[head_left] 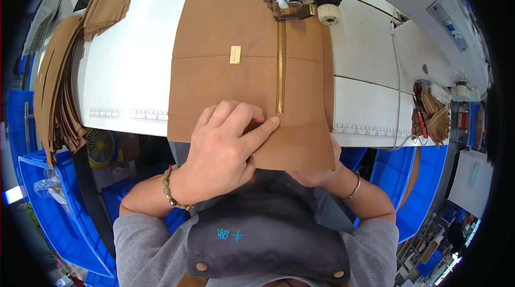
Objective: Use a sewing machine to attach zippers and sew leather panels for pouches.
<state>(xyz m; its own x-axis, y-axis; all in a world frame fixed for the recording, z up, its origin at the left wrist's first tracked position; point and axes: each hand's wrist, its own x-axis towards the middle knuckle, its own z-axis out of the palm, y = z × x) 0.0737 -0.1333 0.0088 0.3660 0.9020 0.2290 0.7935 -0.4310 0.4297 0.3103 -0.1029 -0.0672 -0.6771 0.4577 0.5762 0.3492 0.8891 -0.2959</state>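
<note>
Resting our curled left hand (227,134) on the brown panel (225,86), upper centre of frame, we touch just below its gold zipper (280,72); the panel stretches above that hand, partly covering our right hand (316,177). Whether either grips it, we cannot tell.

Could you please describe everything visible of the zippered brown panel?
The brown panel looks like smooth cloth or soft leather, with a stepped top outline and a horizontal seam. A golden zipper runs lengthwise, right of centre, up to the sewing machine's presser foot; a small gold tab sits on the seam. The panel lies mostly flat on the white table, overhanging its front edge. The left hand rests on it by the zipper's lower end; the right hand is partly hidden under it.
</note>
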